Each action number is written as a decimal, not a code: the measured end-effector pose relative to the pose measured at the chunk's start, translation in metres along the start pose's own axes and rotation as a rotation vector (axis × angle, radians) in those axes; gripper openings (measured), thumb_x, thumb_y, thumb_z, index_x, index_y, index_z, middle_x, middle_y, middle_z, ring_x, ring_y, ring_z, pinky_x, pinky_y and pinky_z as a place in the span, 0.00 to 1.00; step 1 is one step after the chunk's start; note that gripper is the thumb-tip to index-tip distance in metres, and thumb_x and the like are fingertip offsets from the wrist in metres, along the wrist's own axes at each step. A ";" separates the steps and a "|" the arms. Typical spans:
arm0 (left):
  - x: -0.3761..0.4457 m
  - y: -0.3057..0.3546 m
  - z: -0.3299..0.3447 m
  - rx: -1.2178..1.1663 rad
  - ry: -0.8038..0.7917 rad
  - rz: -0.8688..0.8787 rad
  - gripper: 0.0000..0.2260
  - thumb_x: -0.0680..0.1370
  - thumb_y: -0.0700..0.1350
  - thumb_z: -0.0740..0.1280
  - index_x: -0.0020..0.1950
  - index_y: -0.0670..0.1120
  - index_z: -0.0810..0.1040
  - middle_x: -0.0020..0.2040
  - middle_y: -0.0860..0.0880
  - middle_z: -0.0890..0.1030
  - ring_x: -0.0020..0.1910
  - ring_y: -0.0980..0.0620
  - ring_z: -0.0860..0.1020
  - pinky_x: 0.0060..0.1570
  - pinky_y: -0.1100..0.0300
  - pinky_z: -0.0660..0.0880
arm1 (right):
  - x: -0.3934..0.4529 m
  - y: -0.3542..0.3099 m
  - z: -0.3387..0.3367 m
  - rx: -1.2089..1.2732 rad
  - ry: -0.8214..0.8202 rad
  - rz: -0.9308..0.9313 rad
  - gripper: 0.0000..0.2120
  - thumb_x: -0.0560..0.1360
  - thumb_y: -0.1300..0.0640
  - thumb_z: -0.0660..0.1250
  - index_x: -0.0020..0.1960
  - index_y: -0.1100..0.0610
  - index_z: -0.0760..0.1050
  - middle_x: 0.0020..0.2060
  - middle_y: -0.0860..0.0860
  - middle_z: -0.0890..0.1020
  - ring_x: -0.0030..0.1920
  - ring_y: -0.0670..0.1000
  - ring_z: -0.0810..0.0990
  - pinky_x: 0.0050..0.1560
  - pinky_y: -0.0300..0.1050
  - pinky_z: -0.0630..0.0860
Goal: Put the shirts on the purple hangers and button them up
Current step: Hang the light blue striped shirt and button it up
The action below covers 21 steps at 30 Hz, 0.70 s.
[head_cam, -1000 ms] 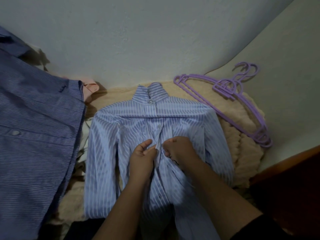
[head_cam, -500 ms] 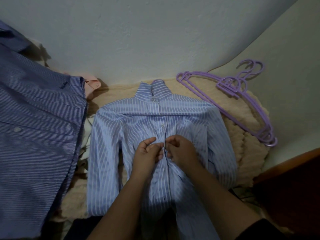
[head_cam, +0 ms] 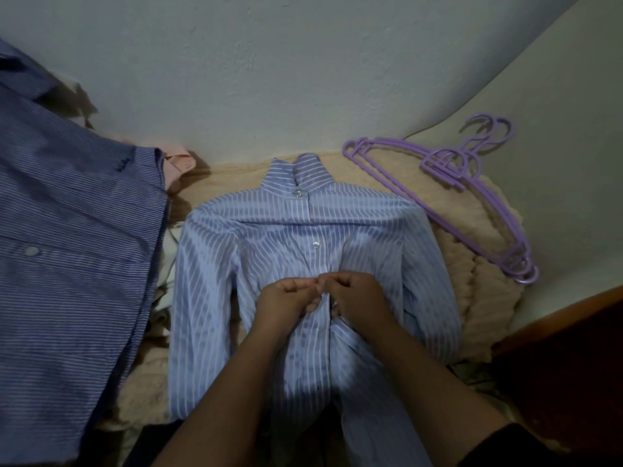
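Note:
A light blue striped shirt point(head_cam: 236, 251) lies flat, front up, on a beige fluffy blanket point(head_cam: 472, 264), its collar towards the wall. Its collar button and the one below are fastened. My left hand point(head_cam: 283, 298) and my right hand point(head_cam: 354, 294) meet at the shirt's front placket, mid-chest, each pinching an edge of the fabric there. The button under my fingers is hidden. Several purple hangers point(head_cam: 472, 183) lie stacked at the right on the blanket, hooks towards the wall.
A dark blue striped shirt point(head_cam: 67, 264) covers the left side. A pink garment point(head_cam: 177, 163) peeks from under it near the wall. A dark wooden edge point(head_cam: 556, 332) runs at the lower right. The pale wall point(head_cam: 303, 79) is close behind.
My hands have closed together on the placket and shifted slightly up the shirt; the left fingers, spread a second ago, now curl in a pinch. The second button now shows fastened.

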State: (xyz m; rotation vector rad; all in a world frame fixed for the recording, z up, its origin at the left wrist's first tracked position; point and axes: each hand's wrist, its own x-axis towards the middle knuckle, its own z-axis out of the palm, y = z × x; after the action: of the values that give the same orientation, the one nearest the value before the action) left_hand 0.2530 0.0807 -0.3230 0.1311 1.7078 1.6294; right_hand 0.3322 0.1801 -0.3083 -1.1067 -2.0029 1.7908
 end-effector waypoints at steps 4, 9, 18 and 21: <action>0.003 0.006 -0.002 0.053 -0.039 -0.041 0.03 0.75 0.34 0.70 0.45 0.36 0.82 0.32 0.43 0.80 0.29 0.54 0.77 0.31 0.66 0.76 | 0.006 0.003 0.002 0.133 0.017 0.091 0.07 0.74 0.63 0.68 0.40 0.57 0.82 0.34 0.55 0.83 0.37 0.59 0.83 0.41 0.57 0.82; 0.004 0.009 -0.003 0.069 -0.024 -0.050 0.02 0.75 0.35 0.70 0.43 0.36 0.82 0.30 0.44 0.80 0.27 0.54 0.77 0.28 0.65 0.75 | 0.010 0.007 0.004 0.176 0.014 0.139 0.08 0.73 0.64 0.69 0.38 0.55 0.80 0.36 0.55 0.83 0.37 0.58 0.82 0.44 0.58 0.81; 0.013 0.011 -0.006 -0.036 -0.068 -0.201 0.04 0.76 0.37 0.69 0.42 0.38 0.80 0.35 0.45 0.82 0.28 0.54 0.79 0.25 0.65 0.72 | 0.010 0.008 0.001 0.140 0.020 0.059 0.05 0.74 0.68 0.66 0.48 0.65 0.79 0.34 0.49 0.80 0.29 0.40 0.79 0.29 0.33 0.75; 0.009 0.012 -0.006 -0.029 -0.071 -0.191 0.04 0.77 0.38 0.68 0.44 0.39 0.80 0.35 0.46 0.81 0.27 0.55 0.77 0.24 0.65 0.72 | 0.006 0.002 -0.005 0.216 -0.041 0.080 0.04 0.75 0.68 0.65 0.47 0.64 0.78 0.34 0.51 0.79 0.27 0.39 0.79 0.28 0.34 0.75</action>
State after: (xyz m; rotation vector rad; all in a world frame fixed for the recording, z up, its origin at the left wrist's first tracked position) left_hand 0.2379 0.0825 -0.3170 0.0106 1.5910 1.4904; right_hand 0.3318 0.1873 -0.3109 -1.1047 -1.7579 2.0290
